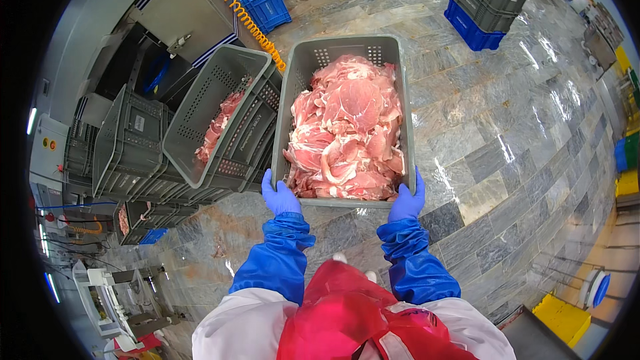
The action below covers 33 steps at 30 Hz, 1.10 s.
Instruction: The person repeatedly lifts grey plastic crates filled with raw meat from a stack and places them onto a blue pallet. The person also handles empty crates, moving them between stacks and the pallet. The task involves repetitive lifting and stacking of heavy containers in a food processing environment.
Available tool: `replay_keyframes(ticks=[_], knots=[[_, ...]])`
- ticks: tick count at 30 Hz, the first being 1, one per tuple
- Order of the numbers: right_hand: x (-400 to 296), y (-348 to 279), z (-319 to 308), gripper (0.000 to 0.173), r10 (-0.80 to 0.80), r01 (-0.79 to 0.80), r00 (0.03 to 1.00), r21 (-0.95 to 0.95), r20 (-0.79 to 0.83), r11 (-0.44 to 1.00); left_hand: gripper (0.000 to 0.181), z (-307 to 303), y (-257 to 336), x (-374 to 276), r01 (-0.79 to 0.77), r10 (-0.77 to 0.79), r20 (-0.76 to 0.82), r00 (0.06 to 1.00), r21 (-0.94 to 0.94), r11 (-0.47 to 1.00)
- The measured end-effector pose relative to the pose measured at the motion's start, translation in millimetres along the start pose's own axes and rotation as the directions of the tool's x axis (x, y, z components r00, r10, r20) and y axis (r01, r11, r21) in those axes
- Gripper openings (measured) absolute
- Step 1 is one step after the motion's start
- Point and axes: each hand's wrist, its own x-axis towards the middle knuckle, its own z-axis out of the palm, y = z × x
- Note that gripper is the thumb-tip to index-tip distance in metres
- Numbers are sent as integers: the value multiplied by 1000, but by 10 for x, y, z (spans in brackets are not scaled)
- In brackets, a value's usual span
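A grey plastic crate (407,125) with perforated walls is directly before me, heaped with raw, pale pink meat cuts (350,115). My left hand (281,197), in a purple glove, grips the crate's near left corner. At the near right corner my right hand (406,199), gloved alike, has hold of the rim. Thumbs lie at the inner side of the rim while the other fingers wrap outside. Whether something under the crate supports it is hidden. Just left of it stands a stack of grey crates (250,130), the top one tilted in view with some meat (220,127) inside.
More grey crate stacks (135,145) line the left, beside a steel machine (187,15). A coiled orange air hose (245,15) hangs near the crate's far left corner. Grey crates on a blue base (472,25) stand at the far right. The tiled floor (480,135) has wet, shiny patches.
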Motion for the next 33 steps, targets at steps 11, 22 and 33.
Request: replay_keyframes(ticks=[11,22,33], knots=[[1471,-467,660,59,-119,131,964,-35,237,991,44,1280,123,406,-99,119,-107,987,176,979],[3124,-651,1467,57,-54,82,974,-120,220,989,45,2797,392,1088,-2,27,-94,995,249,969],[4726,-735,2723,59,39,10,956,-166,290,986,47,4193,401,2235,-8,54,-122,991,348,937]])
